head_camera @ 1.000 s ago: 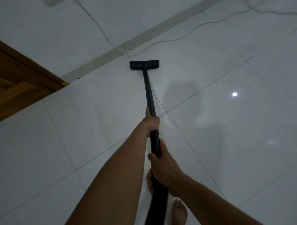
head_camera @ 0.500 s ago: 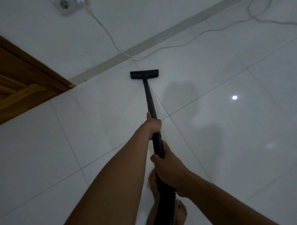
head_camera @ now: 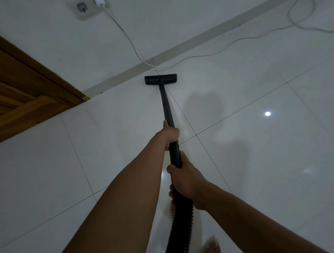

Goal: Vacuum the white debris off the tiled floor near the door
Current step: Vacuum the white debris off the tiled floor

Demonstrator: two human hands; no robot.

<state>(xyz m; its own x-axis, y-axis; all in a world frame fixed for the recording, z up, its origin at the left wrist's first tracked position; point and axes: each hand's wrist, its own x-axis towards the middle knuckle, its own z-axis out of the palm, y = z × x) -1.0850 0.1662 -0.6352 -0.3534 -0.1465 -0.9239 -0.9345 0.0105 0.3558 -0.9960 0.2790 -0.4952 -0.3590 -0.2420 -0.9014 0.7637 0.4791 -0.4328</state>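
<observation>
Head view: a black vacuum head [head_camera: 160, 79] lies flat on the tiled floor [head_camera: 253, 162] just above the centre of the frame. Its far edge sits close to the pale skirting strip [head_camera: 180, 46] that runs diagonally from centre left to the upper right. A black wand [head_camera: 167, 106] runs from the head down toward the centre, where the left hand [head_camera: 170, 134] is clenched round it, thumb lying up along the tube. Lower on the wand the right hand [head_camera: 184, 178] grasps the thicker end, fingers wrapped round it, just above the point where the ribbed hose [head_camera: 180, 222] starts and drops to the bottom edge.

The wooden door [head_camera: 27, 93] fills the left edge, well apart from the vacuum head. At the upper left a wall socket [head_camera: 84, 9] holds a white plug [head_camera: 100, 2], and a white cable [head_camera: 198, 56] trails from it down the wall and across the floor toward the upper right, passing just beyond the head. A bright light spot [head_camera: 267, 113] reflects on the tiles at right. A blurred bare foot [head_camera: 212, 246] shows at the bottom edge. No white debris can be made out on the pale tiles.
</observation>
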